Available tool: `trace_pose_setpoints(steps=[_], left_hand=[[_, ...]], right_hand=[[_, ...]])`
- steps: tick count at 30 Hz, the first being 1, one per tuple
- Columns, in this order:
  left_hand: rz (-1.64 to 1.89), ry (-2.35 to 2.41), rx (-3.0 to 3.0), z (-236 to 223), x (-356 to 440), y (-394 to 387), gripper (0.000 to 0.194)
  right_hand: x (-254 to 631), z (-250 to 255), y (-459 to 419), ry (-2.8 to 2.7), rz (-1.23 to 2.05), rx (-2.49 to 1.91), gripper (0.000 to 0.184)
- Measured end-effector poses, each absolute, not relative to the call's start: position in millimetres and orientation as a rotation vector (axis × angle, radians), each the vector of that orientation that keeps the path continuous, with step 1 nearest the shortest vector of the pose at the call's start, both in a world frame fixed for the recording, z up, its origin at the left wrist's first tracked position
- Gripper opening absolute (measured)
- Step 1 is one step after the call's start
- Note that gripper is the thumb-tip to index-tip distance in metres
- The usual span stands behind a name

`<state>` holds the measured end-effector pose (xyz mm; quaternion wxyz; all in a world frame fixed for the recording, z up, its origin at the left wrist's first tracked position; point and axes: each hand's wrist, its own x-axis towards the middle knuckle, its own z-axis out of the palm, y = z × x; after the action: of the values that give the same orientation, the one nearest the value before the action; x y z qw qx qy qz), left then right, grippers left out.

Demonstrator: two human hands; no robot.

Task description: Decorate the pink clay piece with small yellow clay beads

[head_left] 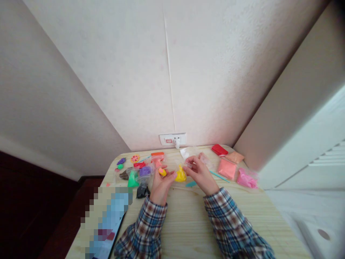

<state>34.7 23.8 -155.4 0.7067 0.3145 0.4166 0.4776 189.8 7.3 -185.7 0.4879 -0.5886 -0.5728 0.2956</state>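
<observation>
Above the table, a clear bag of yellow modelling clay (180,174) hangs between my two hands. My right hand (198,172) is closed, its fingertips pinching the clear plastic at the bag's upper right. My left hand (163,183) is closed too, thumb and fingertips meeting at the bag's left side. A small yellow and pink clay piece (162,172) rests among the left fingers. Just left of that hand lie a bag of purple clay (145,171) and a bag of black clay (142,190). A turquoise stick (219,176) lies beyond my right wrist.
Bags of salmon clay (227,169), pink clay (247,178) and red clay (219,150) lie at the right. Green clay (133,179), a round slice-like piece (135,158) and purple grape-like clay (121,161) are at the left. A phone (113,223), partly pixelated, lies front left. A wall socket (173,139) is behind.
</observation>
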Motion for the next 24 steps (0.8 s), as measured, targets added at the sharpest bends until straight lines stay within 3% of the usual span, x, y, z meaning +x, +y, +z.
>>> trace_pose_setpoints(steps=[7,11,17,19,24], left_hand=[[1.067,0.944,0.738,-156,28,23,0.048],[1.081,0.948,0.765,-151,26,25,0.047],[1.161,0.925,0.815,-141,30,23,0.043],[1.199,0.909,0.849,-131,30,24,0.042],[1.311,0.821,0.945,-86,34,30,0.036]], right_hand=[[224,-162,-14,-1.428,0.416,-1.612,0.010],[263,-179,-29,-1.325,0.236,-1.861,0.006],[273,-194,-32,-1.370,0.227,-1.947,0.008],[270,-179,-31,-1.410,0.240,-1.880,0.005],[253,-103,-34,-1.543,0.281,-1.601,0.022]])
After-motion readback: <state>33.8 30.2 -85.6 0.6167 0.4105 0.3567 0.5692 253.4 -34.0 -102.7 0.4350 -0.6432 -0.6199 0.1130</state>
